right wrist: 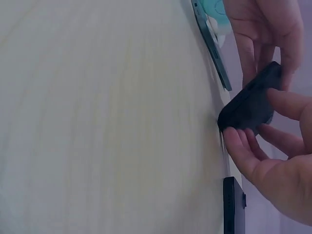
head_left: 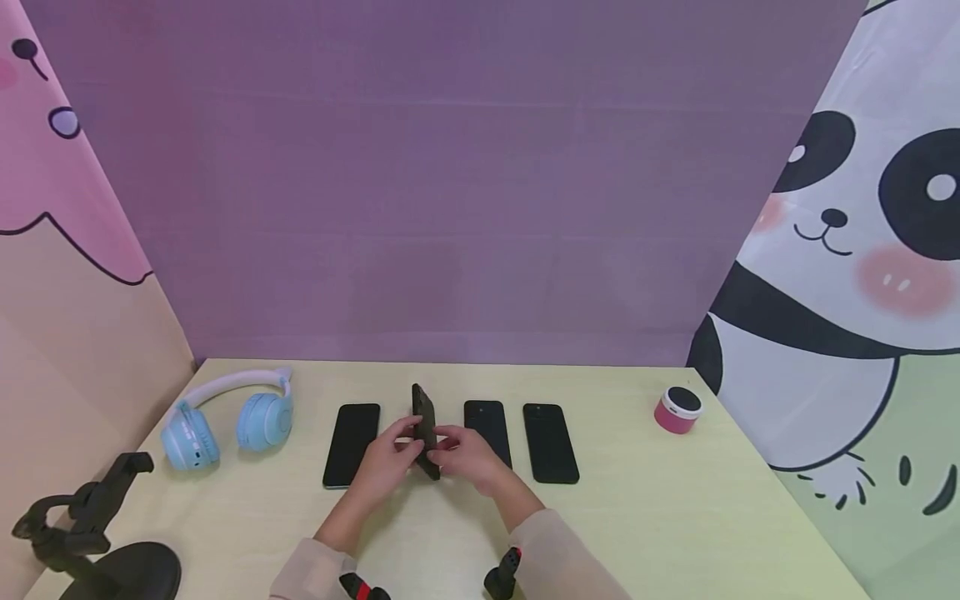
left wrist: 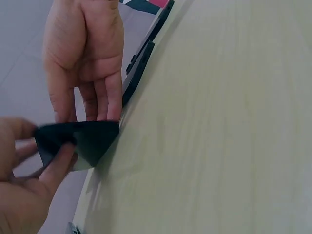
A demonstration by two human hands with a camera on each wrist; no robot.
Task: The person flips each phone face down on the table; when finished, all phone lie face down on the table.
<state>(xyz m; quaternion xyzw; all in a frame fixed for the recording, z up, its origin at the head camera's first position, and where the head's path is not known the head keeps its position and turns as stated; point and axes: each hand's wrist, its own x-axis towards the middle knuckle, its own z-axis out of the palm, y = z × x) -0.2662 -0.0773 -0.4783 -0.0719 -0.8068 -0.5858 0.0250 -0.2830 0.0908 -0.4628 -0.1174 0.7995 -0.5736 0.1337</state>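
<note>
The rigid, probably slippery black phone [head_left: 425, 429] is pinched on edge between the left hand [head_left: 392, 461] and right hand [head_left: 471, 457]; its 2 long edges are judged the safest grip.

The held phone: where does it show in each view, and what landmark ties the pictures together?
Head: the held phone stands on edge at table centre, between both hands.
Left wrist: lower left, lowest corner by the table.
Right wrist: right of centre, tilted, one corner by the table.
Shared landmark: the pale yellow table.
</note>
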